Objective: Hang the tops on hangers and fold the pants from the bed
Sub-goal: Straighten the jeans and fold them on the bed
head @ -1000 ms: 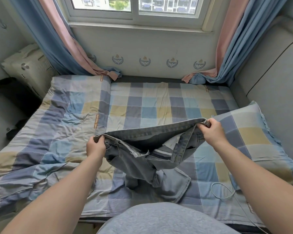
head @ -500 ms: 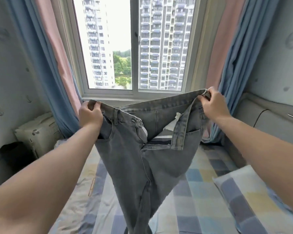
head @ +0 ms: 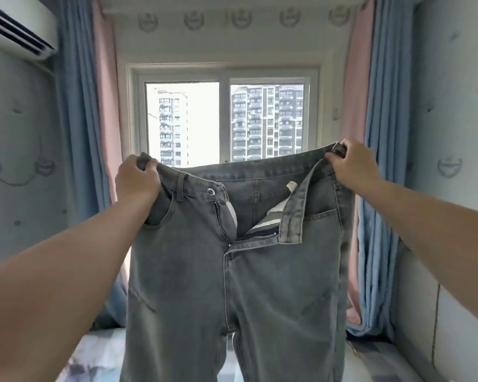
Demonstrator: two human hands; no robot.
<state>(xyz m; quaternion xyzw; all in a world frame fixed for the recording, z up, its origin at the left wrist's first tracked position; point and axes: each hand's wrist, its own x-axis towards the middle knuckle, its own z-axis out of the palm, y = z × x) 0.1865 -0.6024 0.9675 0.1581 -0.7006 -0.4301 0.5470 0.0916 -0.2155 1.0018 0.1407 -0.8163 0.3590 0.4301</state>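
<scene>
Window [head: 224, 119] behind, jeans [head: 232, 285] hanging from left hand [head: 137, 180], right hand [head: 353, 164]

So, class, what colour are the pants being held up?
Faded grey denim pants, clearest in the head view.

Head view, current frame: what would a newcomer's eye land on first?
The grey jeans fill the centre, held up spread wide with the fly open. The left hand and right hand each grip a waistband corner. Behind them is a bright window showing high-rise blocks, flanked by blue and pink curtains.
</scene>
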